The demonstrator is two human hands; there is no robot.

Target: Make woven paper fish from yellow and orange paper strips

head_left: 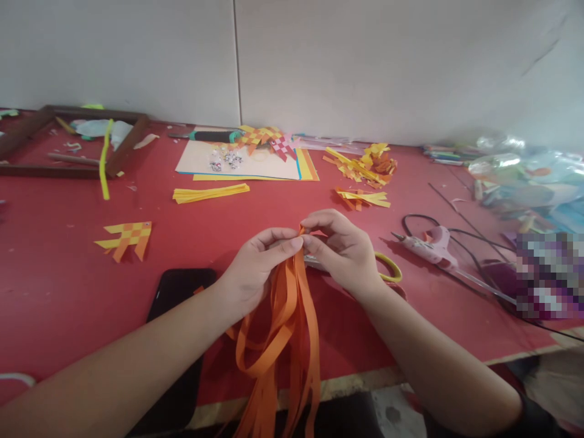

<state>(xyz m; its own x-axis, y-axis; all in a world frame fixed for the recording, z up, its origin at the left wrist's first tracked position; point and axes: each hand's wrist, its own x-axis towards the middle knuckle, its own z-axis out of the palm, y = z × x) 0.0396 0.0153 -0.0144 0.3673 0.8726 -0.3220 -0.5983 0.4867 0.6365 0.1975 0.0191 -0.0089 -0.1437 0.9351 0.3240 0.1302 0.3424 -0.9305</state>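
Observation:
Long orange paper strips (274,359) hang in a loose bunch from my fingertips, drooping past the table's front edge. My left hand (260,261) pinches their top ends between thumb and fingers. Against it, my right hand (342,249) pinches the same top end, thumb tips almost meeting. Partly hidden behind my right hand lie scissors with a yellow handle (389,267). A black phone (177,340) rests under my left forearm. Left of it sits a woven yellow-and-orange paper fish (130,237). A bundle of yellow strips (210,193) lies beyond my hands.
On the red table (59,292), a pink glue gun (433,246) with a black cord lies right. Paper sheets (241,167) carry woven fish (262,139) and small shiny packets. Paper scraps (365,164) lie beside them. A brown wooden frame (45,171) is far left, plastic bags (538,176) far right.

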